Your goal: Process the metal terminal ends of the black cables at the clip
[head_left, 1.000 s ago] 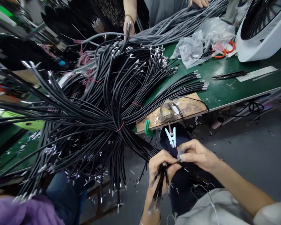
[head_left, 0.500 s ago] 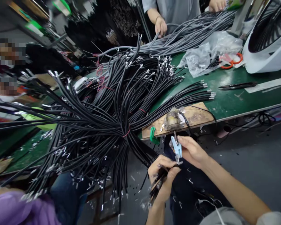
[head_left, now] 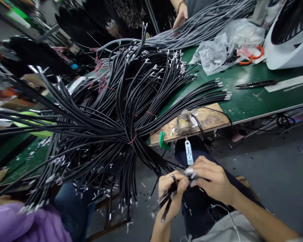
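My left hand [head_left: 172,193] is closed around several black cables [head_left: 168,207], whose ends stick out below the fingers, smeared by motion. Against its thumb, my right hand [head_left: 213,179] pinches a cable end; a bit of silver shows between the fingertips, partly hidden. Just above my right fingers, a light blue clothespin [head_left: 189,153] sits on the shaft of a small motor [head_left: 183,123] wrapped in clear film. The motor lies on a wooden board [head_left: 209,116] held by a green clamp [head_left: 163,141] at the table edge.
A big tied bundle of black cables [head_left: 126,131] covers the left of the green table [head_left: 252,102]. Orange-handled scissors [head_left: 251,57], a plastic bag [head_left: 212,55], dark snips [head_left: 257,84] and a white fan [head_left: 285,50] lie right. A co-worker's hand [head_left: 181,18] touches grey cables; a purple sleeve [head_left: 27,223] is at left.
My right hand went up to the clothespin, then came down to the cables in my left hand. The clothespin, earlier splayed in view, now appears narrow. The co-worker's hand moved right along the grey cables.
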The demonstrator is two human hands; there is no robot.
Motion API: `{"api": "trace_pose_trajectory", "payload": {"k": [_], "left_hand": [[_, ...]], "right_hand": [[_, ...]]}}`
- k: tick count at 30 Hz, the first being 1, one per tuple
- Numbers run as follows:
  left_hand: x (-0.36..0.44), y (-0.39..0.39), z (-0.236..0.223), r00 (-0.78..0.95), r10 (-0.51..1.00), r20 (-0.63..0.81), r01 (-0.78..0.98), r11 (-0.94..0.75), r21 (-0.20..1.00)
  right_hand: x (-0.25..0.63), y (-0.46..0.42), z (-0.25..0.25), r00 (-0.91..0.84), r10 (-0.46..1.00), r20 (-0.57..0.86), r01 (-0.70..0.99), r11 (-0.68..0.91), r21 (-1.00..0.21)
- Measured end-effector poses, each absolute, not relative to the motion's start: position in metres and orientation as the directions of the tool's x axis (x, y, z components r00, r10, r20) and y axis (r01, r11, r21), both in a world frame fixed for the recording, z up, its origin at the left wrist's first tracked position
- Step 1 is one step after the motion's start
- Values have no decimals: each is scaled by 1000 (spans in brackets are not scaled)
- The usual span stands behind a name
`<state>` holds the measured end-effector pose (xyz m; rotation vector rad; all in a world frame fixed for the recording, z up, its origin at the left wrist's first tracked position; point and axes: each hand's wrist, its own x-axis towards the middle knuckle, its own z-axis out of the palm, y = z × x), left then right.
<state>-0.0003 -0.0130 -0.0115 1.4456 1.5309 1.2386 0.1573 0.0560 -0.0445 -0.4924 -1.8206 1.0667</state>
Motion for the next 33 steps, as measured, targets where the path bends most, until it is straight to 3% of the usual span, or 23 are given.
{"api": "trace_pose_trajectory", "payload": {"k": [2, 4, 6, 8, 10, 13, 17, 20, 27, 33], "left_hand": [[-3, -12, -10, -98, 991, 92, 347, -53, 936], [-7, -10, -8, -22, 995, 97, 342, -84, 936], [-9, -7, -7, 34, 986, 162, 305, -164, 938], [-9, -4, -8, 35, 973, 227, 277, -228, 933], [-7, -3, -12, 0, 970, 244, 287, -234, 929], [-3, -3, -18, -82, 970, 227, 317, -191, 929], [0, -4, -20, -157, 950, 270, 282, -219, 934], [0, -2, -18, -223, 923, 312, 266, -251, 931], [6, 10, -18, -272, 921, 279, 214, -224, 951], [7, 15, -17, -207, 953, 222, 242, -170, 955]], "right_hand": [[155, 55, -45, -493, 691, 528, -149, 531, -834], [152, 54, -47, -533, 723, 439, -247, 363, -898], [148, 53, -50, -617, 741, 265, -404, -9, -915], [145, 55, -52, -743, 665, 73, -437, -400, -806], [144, 61, -53, -809, 585, -63, -353, -567, -745], [145, 80, -50, -740, 654, -161, -242, -481, -843], [141, 106, -38, -531, 830, -169, -253, -346, -903], [132, 111, -28, -557, 819, -136, -255, -325, -911], [119, 100, -31, -619, 765, -179, -502, -560, -659], [117, 96, -39, -694, 696, -186, -516, -660, -546]]}}
